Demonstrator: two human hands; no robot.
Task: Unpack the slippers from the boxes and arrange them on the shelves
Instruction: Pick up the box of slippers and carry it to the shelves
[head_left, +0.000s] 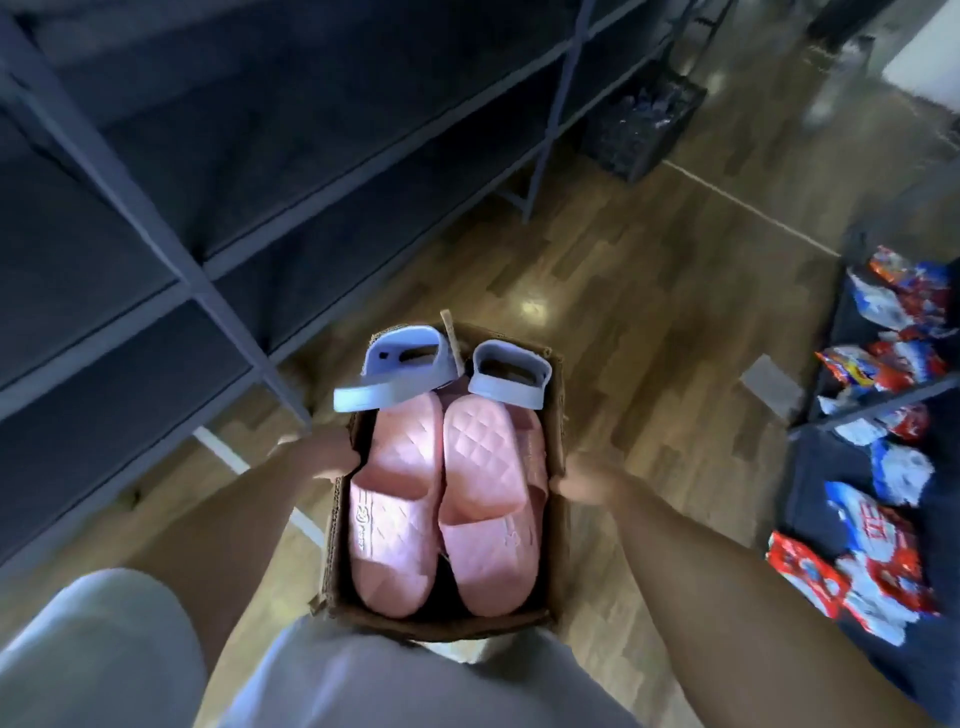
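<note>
An open brown cardboard box is carried in front of me above the wooden floor. My left hand grips its left wall and my right hand grips its right wall. Two pink quilted slippers lie side by side on top inside. At the far end, two pale blue slippers stick up over the box rim. The dark blue shelves run along my left, and the levels in view are bare.
On the right, a dark shelf unit holds several red, white and blue snack packets. A black crate of small items stands on the floor beyond the left shelving. Wooden floor stretches ahead between the two units.
</note>
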